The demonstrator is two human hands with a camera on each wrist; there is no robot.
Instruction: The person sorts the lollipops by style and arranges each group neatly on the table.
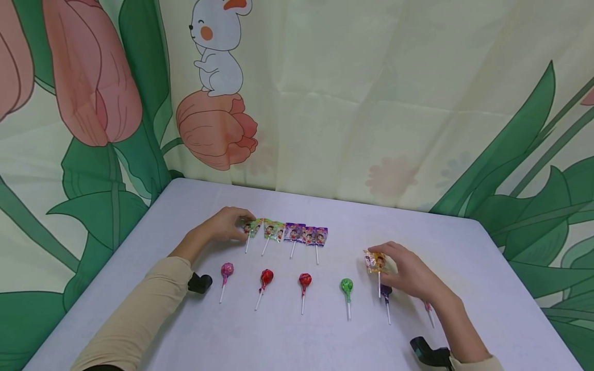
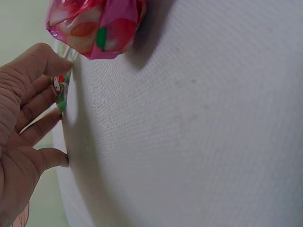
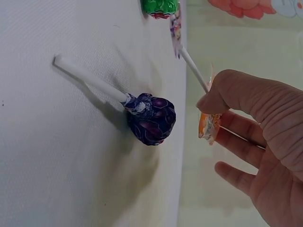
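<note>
In the head view, my left hand (image 1: 227,225) is at the left end of a row of flat bagged lollipops. Its thumb and fingers hold the edges of a green-wrapped lollipop (image 1: 252,226), partly hidden by them. Beside it lie another green-wrapped lollipop (image 1: 273,230) and two purple-wrapped ones, the first (image 1: 294,233) next to the second (image 1: 316,236). My right hand (image 1: 406,265) pinches an orange-wrapped lollipop (image 1: 375,261) above the table, its stick pointing towards me. Below that hand lies a dark purple ball lollipop (image 3: 151,120).
A nearer row of ball lollipops spans the white table (image 1: 278,340): pink (image 1: 227,269), red (image 1: 266,277), another red (image 1: 304,280), green (image 1: 346,286). One more lollipop (image 1: 428,307) is partly hidden by the right hand. A patterned curtain (image 1: 334,129) hangs behind.
</note>
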